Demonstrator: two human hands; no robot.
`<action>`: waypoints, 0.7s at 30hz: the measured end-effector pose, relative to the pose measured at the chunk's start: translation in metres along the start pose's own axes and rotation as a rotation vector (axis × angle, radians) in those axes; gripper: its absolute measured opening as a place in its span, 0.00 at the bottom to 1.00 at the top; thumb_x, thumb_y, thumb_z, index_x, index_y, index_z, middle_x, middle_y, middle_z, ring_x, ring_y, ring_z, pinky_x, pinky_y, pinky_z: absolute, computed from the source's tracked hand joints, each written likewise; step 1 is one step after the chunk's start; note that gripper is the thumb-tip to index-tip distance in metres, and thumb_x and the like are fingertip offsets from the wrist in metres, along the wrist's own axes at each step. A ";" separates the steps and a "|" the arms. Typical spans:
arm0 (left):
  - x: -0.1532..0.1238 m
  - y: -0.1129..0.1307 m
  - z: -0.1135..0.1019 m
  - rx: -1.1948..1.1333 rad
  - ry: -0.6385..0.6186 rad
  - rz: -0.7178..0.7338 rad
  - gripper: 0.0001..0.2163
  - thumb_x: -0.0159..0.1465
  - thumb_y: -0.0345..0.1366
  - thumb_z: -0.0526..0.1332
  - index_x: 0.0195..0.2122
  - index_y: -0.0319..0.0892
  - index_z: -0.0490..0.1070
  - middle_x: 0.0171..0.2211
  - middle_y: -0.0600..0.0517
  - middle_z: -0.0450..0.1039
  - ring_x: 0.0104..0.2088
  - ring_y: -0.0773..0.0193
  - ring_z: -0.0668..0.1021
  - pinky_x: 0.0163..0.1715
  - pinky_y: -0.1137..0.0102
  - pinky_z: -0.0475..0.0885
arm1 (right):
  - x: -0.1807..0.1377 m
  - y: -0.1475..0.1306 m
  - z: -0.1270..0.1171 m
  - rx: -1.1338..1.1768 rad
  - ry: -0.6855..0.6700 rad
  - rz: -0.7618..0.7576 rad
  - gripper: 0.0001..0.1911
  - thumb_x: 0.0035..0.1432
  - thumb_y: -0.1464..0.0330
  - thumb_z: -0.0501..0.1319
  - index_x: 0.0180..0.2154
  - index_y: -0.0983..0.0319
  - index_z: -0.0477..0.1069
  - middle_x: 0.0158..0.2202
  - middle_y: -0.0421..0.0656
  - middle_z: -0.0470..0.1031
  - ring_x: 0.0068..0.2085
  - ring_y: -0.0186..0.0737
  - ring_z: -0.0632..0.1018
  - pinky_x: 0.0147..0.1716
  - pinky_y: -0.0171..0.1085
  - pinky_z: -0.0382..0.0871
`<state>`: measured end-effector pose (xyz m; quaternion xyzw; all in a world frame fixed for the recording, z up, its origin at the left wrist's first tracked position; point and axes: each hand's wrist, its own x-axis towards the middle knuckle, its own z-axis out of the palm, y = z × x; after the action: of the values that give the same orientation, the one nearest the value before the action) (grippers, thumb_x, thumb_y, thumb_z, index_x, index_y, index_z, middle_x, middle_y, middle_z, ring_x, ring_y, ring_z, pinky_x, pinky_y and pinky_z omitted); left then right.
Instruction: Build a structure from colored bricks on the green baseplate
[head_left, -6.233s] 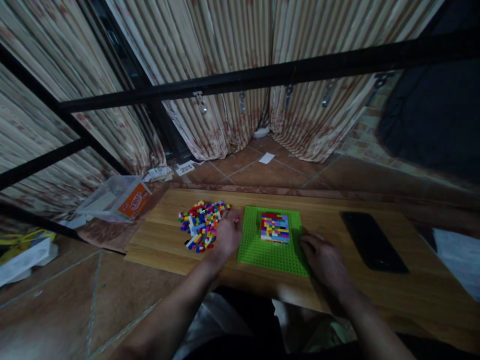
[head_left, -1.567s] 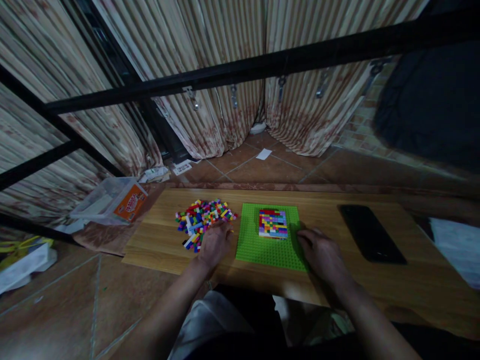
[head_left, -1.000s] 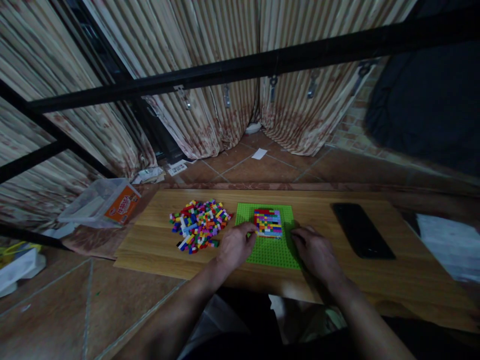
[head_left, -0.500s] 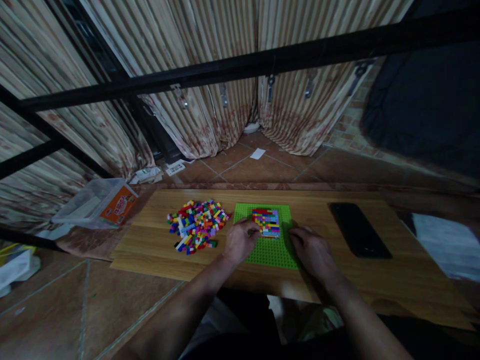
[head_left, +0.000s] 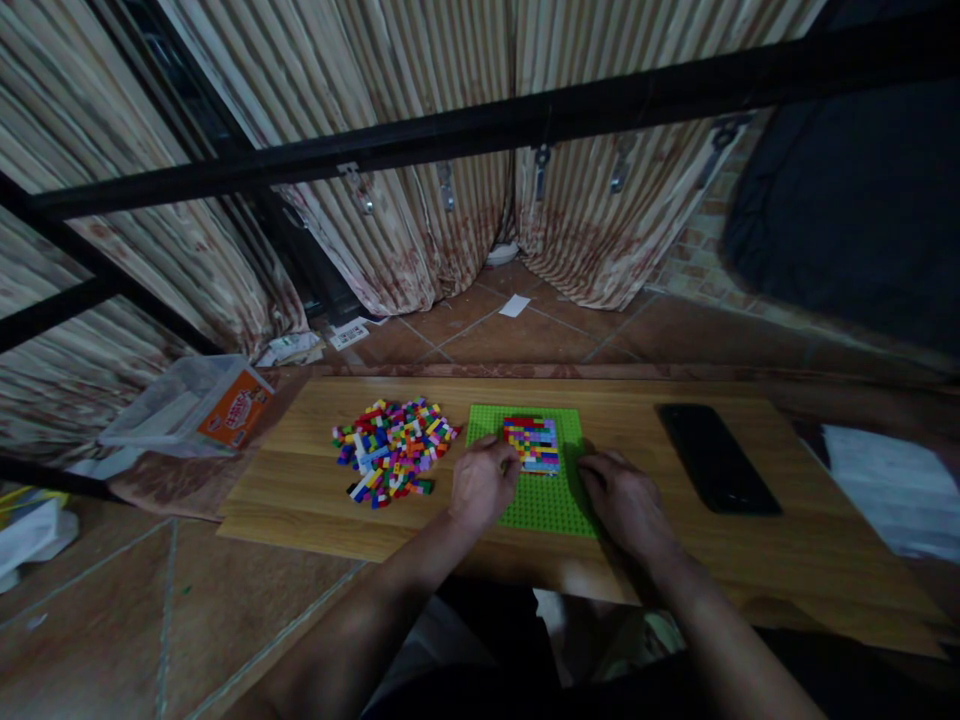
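Note:
A green studded baseplate (head_left: 540,508) lies on the wooden table in front of me. On it stands a rectangular block of rows of coloured toy bricks (head_left: 536,440). My left hand (head_left: 482,485) is closed in a pinch against the left side of these bricks; whatever its fingertips hold is hidden. At the baseplate's right edge, my right hand (head_left: 624,497) has its fingers curled and its thumb and forefinger closed on the rim. To the left is a loose pile of small bricks (head_left: 397,445) in many colours.
A black phone-like slab (head_left: 716,460) lies on the table (head_left: 300,500) to the right. Beyond the left end, a clear plastic box (head_left: 180,405) with an orange label sits on the floor. A dark metal bar (head_left: 450,140) crosses in front of striped curtains.
The fingers of my left hand have drawn slightly closer together at the left side of the brick block. My right hand stays at the baseplate's edge.

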<state>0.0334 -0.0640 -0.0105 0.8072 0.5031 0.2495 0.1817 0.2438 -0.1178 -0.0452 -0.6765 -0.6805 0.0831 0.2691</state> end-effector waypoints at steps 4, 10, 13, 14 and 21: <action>-0.002 0.000 -0.002 0.018 -0.017 0.013 0.06 0.61 0.29 0.58 0.31 0.44 0.74 0.32 0.52 0.74 0.35 0.65 0.76 0.38 0.70 0.70 | -0.001 0.000 0.001 0.005 0.018 0.001 0.12 0.62 0.69 0.52 0.38 0.60 0.75 0.38 0.46 0.76 0.37 0.42 0.77 0.39 0.40 0.71; 0.001 0.003 -0.008 -0.032 0.033 -0.067 0.06 0.63 0.32 0.58 0.30 0.43 0.73 0.31 0.52 0.74 0.35 0.65 0.75 0.38 0.70 0.70 | -0.001 -0.001 0.001 0.007 0.006 0.019 0.13 0.62 0.69 0.51 0.39 0.60 0.75 0.40 0.47 0.76 0.38 0.42 0.77 0.40 0.40 0.71; 0.005 0.004 -0.006 -0.045 0.086 -0.120 0.04 0.62 0.34 0.61 0.31 0.42 0.72 0.32 0.51 0.74 0.37 0.63 0.75 0.40 0.69 0.70 | -0.001 -0.001 0.000 0.014 -0.003 0.017 0.13 0.62 0.69 0.51 0.39 0.61 0.75 0.39 0.47 0.76 0.38 0.43 0.77 0.41 0.40 0.71; 0.006 0.004 -0.005 -0.051 0.097 -0.133 0.03 0.61 0.35 0.62 0.31 0.42 0.72 0.32 0.51 0.74 0.37 0.63 0.75 0.41 0.68 0.70 | -0.001 -0.001 0.000 0.013 -0.002 0.014 0.13 0.62 0.69 0.51 0.39 0.61 0.75 0.39 0.47 0.76 0.38 0.43 0.77 0.41 0.40 0.71; 0.012 0.004 0.005 -0.126 0.075 -0.199 0.04 0.57 0.32 0.66 0.32 0.42 0.70 0.32 0.53 0.73 0.37 0.64 0.75 0.40 0.68 0.70 | -0.001 0.000 0.000 0.008 0.011 0.008 0.13 0.62 0.68 0.52 0.39 0.60 0.74 0.38 0.46 0.76 0.37 0.42 0.77 0.39 0.39 0.70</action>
<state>0.0438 -0.0552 -0.0097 0.7304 0.5704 0.2916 0.2368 0.2431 -0.1187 -0.0456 -0.6787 -0.6758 0.0833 0.2752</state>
